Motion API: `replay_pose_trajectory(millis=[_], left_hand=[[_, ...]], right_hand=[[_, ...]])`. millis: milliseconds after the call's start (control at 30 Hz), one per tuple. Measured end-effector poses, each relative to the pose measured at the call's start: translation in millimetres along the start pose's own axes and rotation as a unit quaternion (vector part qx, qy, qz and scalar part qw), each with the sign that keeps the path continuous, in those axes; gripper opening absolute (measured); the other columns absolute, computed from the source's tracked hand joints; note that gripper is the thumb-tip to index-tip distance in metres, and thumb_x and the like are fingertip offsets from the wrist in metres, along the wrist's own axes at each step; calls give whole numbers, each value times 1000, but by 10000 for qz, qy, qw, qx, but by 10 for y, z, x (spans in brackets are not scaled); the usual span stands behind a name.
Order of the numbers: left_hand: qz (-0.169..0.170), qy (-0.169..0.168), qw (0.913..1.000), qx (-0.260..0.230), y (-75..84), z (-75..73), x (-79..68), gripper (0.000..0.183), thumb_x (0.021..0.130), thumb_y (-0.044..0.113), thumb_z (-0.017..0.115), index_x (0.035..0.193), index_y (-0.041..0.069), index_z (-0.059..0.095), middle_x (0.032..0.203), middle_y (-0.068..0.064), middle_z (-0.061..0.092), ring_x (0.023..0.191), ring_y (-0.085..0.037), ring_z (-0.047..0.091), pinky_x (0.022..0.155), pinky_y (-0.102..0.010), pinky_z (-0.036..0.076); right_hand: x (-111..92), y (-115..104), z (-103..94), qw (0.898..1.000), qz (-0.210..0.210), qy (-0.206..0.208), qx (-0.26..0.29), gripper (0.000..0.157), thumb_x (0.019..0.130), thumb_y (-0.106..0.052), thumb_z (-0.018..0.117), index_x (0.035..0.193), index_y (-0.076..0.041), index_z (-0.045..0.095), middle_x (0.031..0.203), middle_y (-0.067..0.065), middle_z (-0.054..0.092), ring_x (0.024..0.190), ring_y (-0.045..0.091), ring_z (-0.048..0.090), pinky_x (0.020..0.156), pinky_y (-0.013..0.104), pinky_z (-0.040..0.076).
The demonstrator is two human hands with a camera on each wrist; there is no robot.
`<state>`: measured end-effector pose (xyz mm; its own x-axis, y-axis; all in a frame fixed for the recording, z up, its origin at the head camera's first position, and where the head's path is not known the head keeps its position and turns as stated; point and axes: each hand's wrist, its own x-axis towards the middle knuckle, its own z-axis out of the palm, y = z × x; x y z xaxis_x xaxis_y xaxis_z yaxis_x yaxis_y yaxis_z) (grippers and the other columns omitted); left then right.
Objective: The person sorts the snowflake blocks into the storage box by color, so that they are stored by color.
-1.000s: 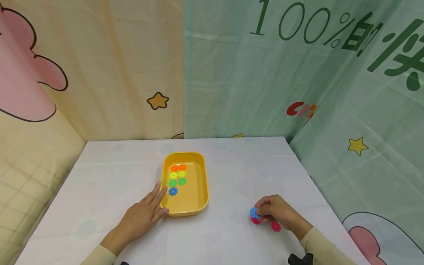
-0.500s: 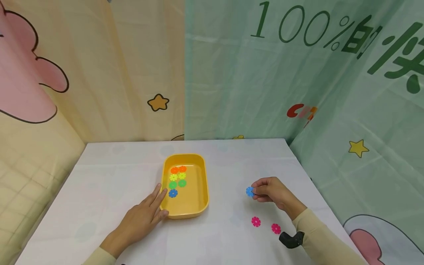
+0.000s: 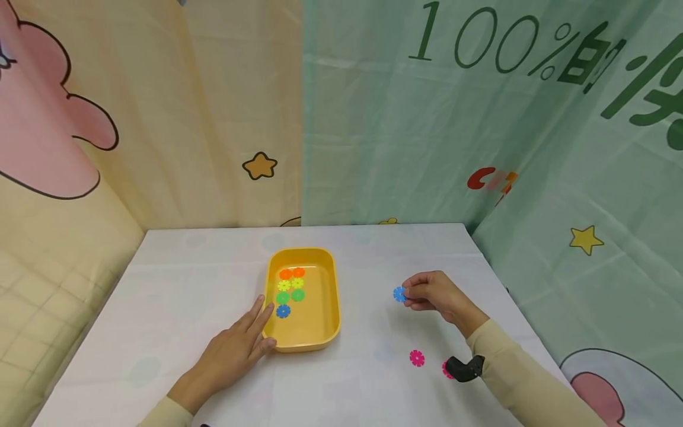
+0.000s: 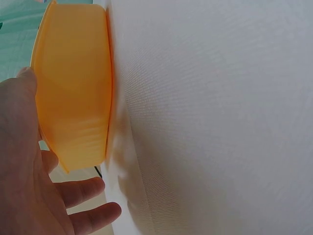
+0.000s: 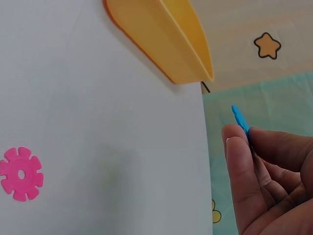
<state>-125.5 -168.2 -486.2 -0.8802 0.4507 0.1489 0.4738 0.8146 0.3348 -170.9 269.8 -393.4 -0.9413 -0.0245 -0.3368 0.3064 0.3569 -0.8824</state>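
Between thumb and fingertips my right hand (image 3: 440, 298) pinches a blue notched plastic disc (image 3: 399, 294), held above the table; the right wrist view shows the disc (image 5: 238, 117) edge-on. My left hand (image 3: 229, 354) touches the near left rim of a yellow tray (image 3: 315, 339), its fingers extended. In the left wrist view the thumb and fingers lie along the tray rim (image 4: 73, 88). Inside the tray, along its left side, are two orange discs (image 3: 286, 274), two yellow discs (image 3: 284, 286), two green discs (image 3: 283, 298) and one blue disc (image 3: 283, 311).
A pink notched disc (image 3: 417, 358) lies on the white table (image 3: 368, 391) below my right hand. Another pink disc (image 3: 447, 371) is partly hidden by the black wrist device (image 3: 465, 369). Printed curtains (image 3: 384, 130) stand behind the table and along its sides.
My right hand has lifted the blue disc off the spot beside the pink discs and moved it forward and slightly left. My left hand stays at the tray.
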Motion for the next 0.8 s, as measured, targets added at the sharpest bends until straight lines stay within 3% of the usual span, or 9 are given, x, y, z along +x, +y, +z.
replay_pose_trajectory(millis=[467, 800], left_hand=[[58, 58, 10000, 24, -15, 0, 20, 71, 104, 54, 50, 160, 14, 34, 168, -13, 23, 136, -39, 52, 87, -57, 56], [4, 29, 10000, -18, 4, -4, 2, 71, 104, 53, 50, 160, 15, 34, 168, -13, 24, 135, -40, 53, 86, -57, 56]], right_hand=[[292, -323, 161, 10000, 32, 49, 26, 24, 97, -11, 70, 115, 4, 67, 91, 12, 74, 74, 17, 73, 74, 31, 62], [436, -507, 315, 9993, -150, -186, 301, 23, 97, -8, 70, 114, 7, 67, 84, 9, 75, 71, 14, 73, 70, 28, 61]])
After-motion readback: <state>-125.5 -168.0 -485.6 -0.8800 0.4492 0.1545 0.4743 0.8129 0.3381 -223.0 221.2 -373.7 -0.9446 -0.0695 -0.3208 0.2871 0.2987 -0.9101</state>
